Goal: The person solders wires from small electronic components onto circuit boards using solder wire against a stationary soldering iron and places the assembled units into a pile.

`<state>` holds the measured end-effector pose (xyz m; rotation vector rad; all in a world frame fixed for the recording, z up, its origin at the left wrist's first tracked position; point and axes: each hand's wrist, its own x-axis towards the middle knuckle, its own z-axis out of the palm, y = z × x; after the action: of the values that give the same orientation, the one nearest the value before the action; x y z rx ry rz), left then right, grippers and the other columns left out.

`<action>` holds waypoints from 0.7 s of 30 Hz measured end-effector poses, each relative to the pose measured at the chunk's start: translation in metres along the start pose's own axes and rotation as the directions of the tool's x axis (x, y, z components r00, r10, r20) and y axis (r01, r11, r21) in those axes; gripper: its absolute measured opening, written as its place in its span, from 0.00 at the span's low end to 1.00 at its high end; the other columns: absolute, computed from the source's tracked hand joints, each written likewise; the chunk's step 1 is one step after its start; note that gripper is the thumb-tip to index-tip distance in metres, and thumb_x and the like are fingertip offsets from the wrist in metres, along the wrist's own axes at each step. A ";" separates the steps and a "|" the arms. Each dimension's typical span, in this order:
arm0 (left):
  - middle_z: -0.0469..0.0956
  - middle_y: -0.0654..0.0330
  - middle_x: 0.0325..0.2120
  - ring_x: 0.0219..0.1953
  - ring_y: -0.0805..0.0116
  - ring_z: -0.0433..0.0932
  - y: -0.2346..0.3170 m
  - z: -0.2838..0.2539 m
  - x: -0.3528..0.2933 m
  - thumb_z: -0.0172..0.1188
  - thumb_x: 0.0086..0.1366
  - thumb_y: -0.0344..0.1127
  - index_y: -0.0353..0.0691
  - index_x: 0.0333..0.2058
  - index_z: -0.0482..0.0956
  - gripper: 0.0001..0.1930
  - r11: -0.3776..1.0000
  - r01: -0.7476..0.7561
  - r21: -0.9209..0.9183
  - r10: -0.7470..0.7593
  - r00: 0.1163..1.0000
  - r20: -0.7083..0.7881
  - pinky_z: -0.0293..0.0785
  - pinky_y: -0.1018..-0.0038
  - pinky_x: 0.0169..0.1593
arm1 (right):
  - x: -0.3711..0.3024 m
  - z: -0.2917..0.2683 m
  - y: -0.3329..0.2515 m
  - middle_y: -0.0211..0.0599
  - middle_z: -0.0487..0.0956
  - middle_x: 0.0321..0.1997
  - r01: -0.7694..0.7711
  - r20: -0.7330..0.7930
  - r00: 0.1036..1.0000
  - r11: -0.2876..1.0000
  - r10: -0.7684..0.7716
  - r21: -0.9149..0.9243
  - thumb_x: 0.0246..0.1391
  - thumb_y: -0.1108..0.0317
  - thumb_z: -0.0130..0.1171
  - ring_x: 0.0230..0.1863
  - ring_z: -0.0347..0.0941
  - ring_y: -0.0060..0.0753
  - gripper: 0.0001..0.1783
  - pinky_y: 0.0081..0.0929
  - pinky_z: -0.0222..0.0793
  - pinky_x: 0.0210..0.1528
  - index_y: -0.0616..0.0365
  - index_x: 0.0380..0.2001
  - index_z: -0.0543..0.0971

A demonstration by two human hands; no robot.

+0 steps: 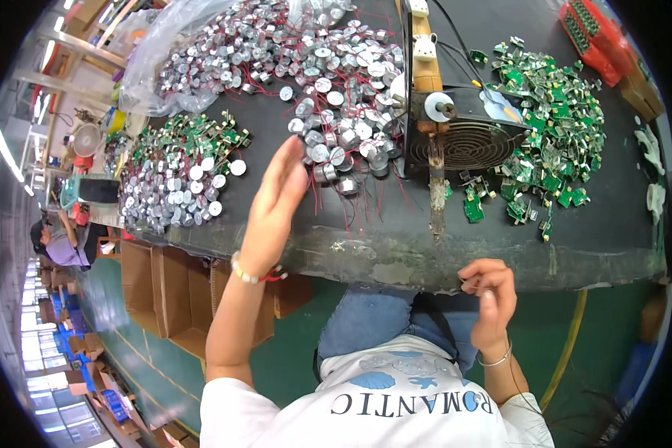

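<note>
My left hand (276,198) reaches over the dark work table with its fingers stretched out straight, holding nothing that I can see. Its fingertips are beside a big heap of small round silver motors (336,138) with thin red wires. At the table's front edge is my right hand (493,295), its fingers curled and thumb drawn in. Whatever is pinched there is too small to make out. Between the hands and farther back stands a black fan (467,147) with a round grille. In front of it a stained, narrow bar (437,194) points toward me.
Green circuit boards (552,127) lie heaped on the right, with a few loose boards (473,205) nearer. At the left is a pile of motors with boards attached (175,183). Clear plastic bag (145,86) lies behind it. Cardboard boxes (179,287) stand below; another person (63,243) sits far left.
</note>
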<state>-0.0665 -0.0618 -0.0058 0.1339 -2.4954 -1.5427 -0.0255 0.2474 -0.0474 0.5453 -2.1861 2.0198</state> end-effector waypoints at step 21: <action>0.74 0.64 0.16 0.17 0.75 0.73 0.035 0.035 -0.091 0.74 0.48 0.45 0.38 0.32 0.79 0.20 0.999 0.001 -0.034 0.015 0.898 0.439 0.69 0.78 0.22 | -0.003 0.022 -0.012 0.50 0.79 0.45 0.025 0.258 0.965 0.995 -0.049 0.099 0.44 0.78 0.61 0.17 0.67 0.17 0.10 0.15 0.65 0.22 0.59 0.28 0.70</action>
<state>0.0160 0.0010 -0.0009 -0.2614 -2.7916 -1.7758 -0.0151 0.2260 -0.0390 0.9042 -2.2044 2.1485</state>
